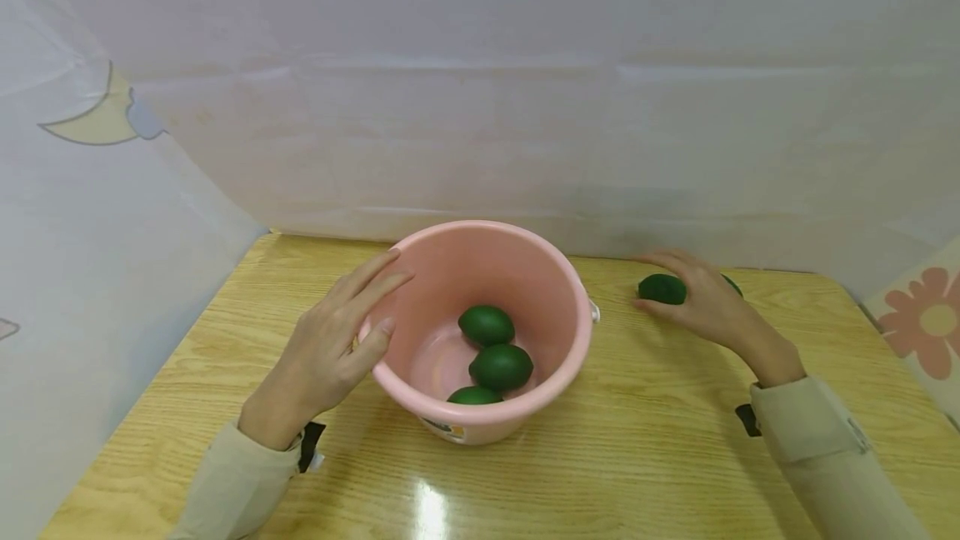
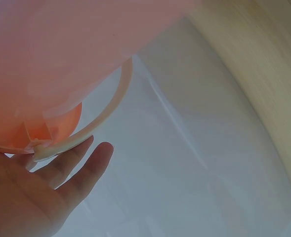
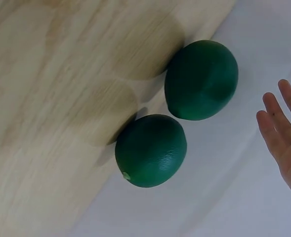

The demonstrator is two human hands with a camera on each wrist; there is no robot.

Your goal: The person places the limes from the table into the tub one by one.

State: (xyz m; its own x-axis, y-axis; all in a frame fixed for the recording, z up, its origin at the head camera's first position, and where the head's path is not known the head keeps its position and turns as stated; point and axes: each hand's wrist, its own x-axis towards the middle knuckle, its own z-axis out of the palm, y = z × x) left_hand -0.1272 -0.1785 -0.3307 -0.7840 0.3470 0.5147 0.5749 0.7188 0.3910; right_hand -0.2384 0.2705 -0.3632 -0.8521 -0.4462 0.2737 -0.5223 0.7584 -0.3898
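Note:
A pink bucket (image 1: 480,232) stands upright with several green limes (image 1: 501,367) on its bottom, the front one partly hidden by the rim. My left hand (image 1: 330,348) rests at the bucket's left rim, its fairly straight fingers and thumb reaching over the edge. In the left wrist view, fingers (image 2: 86,173) lie beside the bucket's pale handle (image 2: 103,116) where it joins the rim. Over on the right, my right hand (image 1: 701,302) is spread around a lime (image 1: 662,289). The right wrist view shows two limes (image 3: 202,81) on the table and my hand's straight fingers apart from them.
A light wood table (image 1: 630,457) lies under everything. A pale sheet (image 1: 480,123) hangs along the table's back edge and continues on the left. A second lime (image 1: 732,284) peeks out behind my right hand, near that back edge.

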